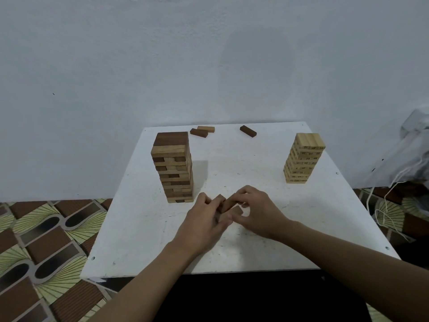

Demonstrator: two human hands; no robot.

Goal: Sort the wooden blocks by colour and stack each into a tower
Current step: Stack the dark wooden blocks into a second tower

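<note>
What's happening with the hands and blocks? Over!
Left hand, right hand both grip brown blocks. Brown tower, pale tower standing. Three loose blocks far back, nothing blocking.

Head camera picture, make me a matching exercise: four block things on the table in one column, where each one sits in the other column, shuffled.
Things
1. brown tower
2. pale tower
3. lone dark block
4. held blocks

Places
A. lying flat by the far edge of the table
B. standing on the right side
C. standing on the left side
D. gripped between the left hand and the right hand, near the middle

Pairs: 1-C, 2-B, 3-A, 4-D
</note>
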